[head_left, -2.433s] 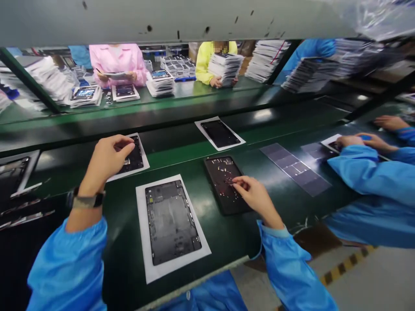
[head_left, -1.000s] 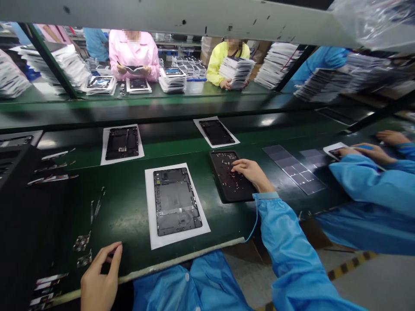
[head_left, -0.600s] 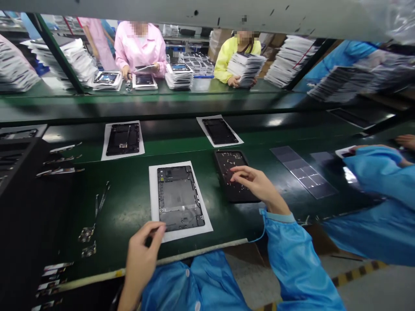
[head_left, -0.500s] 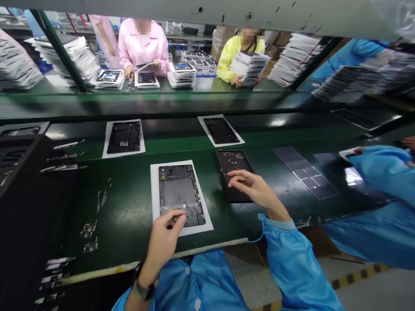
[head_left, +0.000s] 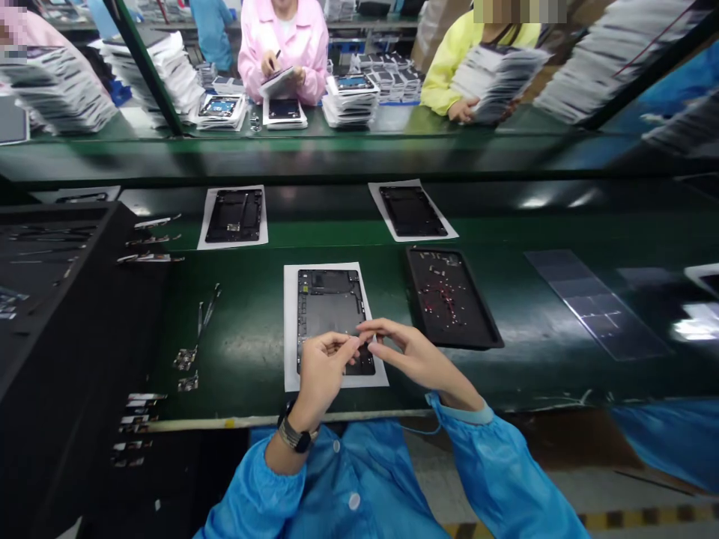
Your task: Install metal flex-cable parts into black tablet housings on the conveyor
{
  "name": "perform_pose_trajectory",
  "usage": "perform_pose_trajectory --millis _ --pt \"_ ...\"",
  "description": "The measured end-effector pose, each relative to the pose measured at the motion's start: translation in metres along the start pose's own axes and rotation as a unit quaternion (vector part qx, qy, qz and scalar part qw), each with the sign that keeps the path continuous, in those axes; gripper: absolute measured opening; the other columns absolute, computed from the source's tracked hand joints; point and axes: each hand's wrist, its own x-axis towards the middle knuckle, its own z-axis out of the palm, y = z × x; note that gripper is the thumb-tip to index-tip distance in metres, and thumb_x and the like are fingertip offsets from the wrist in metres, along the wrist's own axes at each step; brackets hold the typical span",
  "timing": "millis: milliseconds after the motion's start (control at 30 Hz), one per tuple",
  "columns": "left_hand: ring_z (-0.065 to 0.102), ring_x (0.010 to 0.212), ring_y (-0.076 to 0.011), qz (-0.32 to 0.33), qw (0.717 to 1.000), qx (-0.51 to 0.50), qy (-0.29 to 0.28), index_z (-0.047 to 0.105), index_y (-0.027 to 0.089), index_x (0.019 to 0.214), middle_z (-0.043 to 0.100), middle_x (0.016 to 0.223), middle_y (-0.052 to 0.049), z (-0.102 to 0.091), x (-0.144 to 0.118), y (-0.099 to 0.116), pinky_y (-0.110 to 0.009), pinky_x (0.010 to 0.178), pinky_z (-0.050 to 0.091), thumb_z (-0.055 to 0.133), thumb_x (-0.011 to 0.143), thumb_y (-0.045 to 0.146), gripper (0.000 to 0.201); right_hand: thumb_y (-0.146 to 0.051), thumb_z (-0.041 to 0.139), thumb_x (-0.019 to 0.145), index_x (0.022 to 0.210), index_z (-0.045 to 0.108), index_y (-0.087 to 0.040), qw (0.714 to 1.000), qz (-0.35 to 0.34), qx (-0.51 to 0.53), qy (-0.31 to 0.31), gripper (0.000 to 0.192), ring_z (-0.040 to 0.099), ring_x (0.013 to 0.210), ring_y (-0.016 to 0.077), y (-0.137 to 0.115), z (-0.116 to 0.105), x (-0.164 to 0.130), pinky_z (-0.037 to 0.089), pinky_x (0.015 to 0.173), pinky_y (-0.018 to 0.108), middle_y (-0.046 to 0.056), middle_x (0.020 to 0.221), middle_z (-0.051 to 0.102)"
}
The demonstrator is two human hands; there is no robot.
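**Both hands met over the open tablet shell**

Nearest to us, our left hand point(head_left: 321, 368) and our right hand point(head_left: 405, 355) had come together over the near end of the tablet shell point(head_left: 331, 307), which lay back-open on its white sheet point(head_left: 290, 329) in the middle of the green bench point(head_left: 247, 352). Fingertips were pinched close, thumb against forefinger on each hand, almost touching one another; whatever sat between them was too small for us to make out, so we could not tell whether either hand actually held a part. We judged the fitting step to be in hand, not finished: the shell's inside was bare and uncovered, nothing closed over it.

Just right of the shell sat the black parts tray point(head_left: 452, 296), scattered with tiny pieces, plenty left. To the near left, small components point(head_left: 185, 359) lay on the bench beside a black rack point(head_left: 50, 299).

Farther off, two more shells on sheets waited, one far left point(head_left: 234, 215), one far right point(head_left: 412, 210). Beyond them, a person in pink point(head_left: 284, 37) and a person in yellow point(head_left: 449, 75) handled stacks point(head_left: 351, 101) across the line.
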Motion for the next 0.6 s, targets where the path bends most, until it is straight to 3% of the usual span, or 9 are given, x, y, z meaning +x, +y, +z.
perform_pose_trajectory --millis 67,333,467,533,600 --pt "0.052 0.051 -0.0111 0.003 1.000 0.011 0.011 0.072 0.013 0.068 0.064 0.058 -0.004 -0.003 -0.002 0.002 -0.022 0.049 0.039 0.075 0.067 0.039 0.026 -0.047 0.063 0.088 0.108 0.068 -0.020 1.000 -0.010 -0.007 0.026 0.034 0.065 0.096 0.0243 -0.001 0.007 0.005 0.051 0.085 0.038 0.009 0.101 0.071" --pt "0.051 0.052 -0.0115 0.042 0.995 0.070 0.052 0.068 0.014 0.061 0.062 0.054 -0.002 -0.010 -0.004 -0.001 -0.023 0.051 0.038 0.070 0.070 0.035 0.024 -0.045 0.072 0.080 0.079 0.070 -0.020 0.993 0.013 0.096 0.067 0.025 0.061 0.078 0.0202 -0.009 0.042 0.023 0.049 0.070 0.033 0.005 0.082 0.068" --pt "0.055 0.056 -0.0133 0.057 0.991 0.101 0.067 0.070 0.014 0.071 0.067 0.063 -0.004 -0.012 -0.012 -0.002 -0.025 0.053 0.042 0.066 0.076 0.031 0.019 -0.050 0.075 0.076 0.077 0.070 -0.020 0.987 0.048 0.126 0.085 0.030 0.065 0.080 0.0224 -0.004 0.050 0.025 0.053 0.073 0.034 0.007 0.083 0.071" --pt "0.059 0.062 -0.0149 0.095 0.980 0.160 0.069 0.072 0.015 0.081 0.069 0.073 -0.005 -0.022 -0.022 0.000 -0.026 0.059 0.046 0.066 0.080 0.028 0.015 -0.054 0.075 0.075 0.079 0.070 -0.021 0.983 0.069 0.134 0.105 0.034 0.068 0.082 0.0245 -0.001 0.047 0.026 0.055 0.076 0.037 0.008 0.084 0.073" --pt "0.062 0.073 -0.0174 0.149 0.950 0.259 0.093 0.072 0.016 0.089 0.070 0.082 -0.006 -0.044 -0.034 0.004 -0.029 0.069 0.049 0.064 0.084 0.026 0.013 -0.056 0.076 0.073 0.081 0.070 -0.023 0.979 0.082 0.142 0.123 0.035 0.070 0.083 0.0271 0.003 0.041 0.030 0.056 0.080 0.041 0.008 0.082 0.075"
